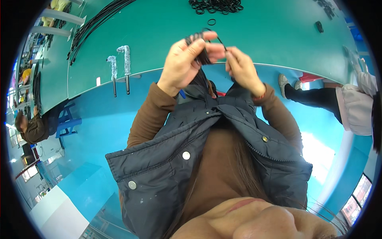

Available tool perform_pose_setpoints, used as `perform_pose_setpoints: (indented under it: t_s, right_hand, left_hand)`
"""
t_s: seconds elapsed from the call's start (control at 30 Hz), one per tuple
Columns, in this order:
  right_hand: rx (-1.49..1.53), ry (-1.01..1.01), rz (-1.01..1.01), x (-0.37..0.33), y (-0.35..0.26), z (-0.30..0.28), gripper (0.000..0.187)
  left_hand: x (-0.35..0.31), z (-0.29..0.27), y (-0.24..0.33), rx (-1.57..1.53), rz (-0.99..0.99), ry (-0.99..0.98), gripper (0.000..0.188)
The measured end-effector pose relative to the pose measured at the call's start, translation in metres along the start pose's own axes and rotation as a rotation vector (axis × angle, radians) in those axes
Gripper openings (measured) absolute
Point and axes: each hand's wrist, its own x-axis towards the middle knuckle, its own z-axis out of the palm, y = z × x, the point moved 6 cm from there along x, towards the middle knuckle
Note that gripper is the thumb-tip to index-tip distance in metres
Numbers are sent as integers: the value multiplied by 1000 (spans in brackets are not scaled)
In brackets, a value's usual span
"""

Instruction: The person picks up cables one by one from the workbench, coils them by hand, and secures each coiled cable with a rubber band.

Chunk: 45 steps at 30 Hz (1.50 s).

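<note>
Above the bench (159,32)'s near edge, the left fingers (195,47) grip a black coil (204,57); the right fingers (234,59) pinch a strand (222,42). Snug turns and light, even tension should serve best here.

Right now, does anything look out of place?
One black ring lies apart from the pile of rings, and two dark handles jut past the edge of the green table, where they might get knocked.
</note>
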Motion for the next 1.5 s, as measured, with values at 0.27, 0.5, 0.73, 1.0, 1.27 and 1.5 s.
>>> perform_pose_setpoints:
  t_s: [0.27,0.5,0.73,1.0,1.27,1.5]
  right_hand:
    - [-774,-202,-436,-59,-46,6,18]
    - [-735,139,-817,-19,-104,-25,8]
    - [-12,-157,-427,28,-54,-15,20]
    - [575,-530,-56,23,-26,19,57]
    - [278,-421,134,17,-28,25,36]
    - [486,-210,-11,34,-17,9,29]
  left_hand:
    - [12,-25,-2,265,160,176,38]
    - [7,-3,-16,534,88,12,40]
    - [0,12,-22,377,-2,-95,28]
    - [2,13,-32,517,111,-194,22]
    - [3,5,-42,523,17,-223,19]
    - [4,-18,-15,440,89,143,28]
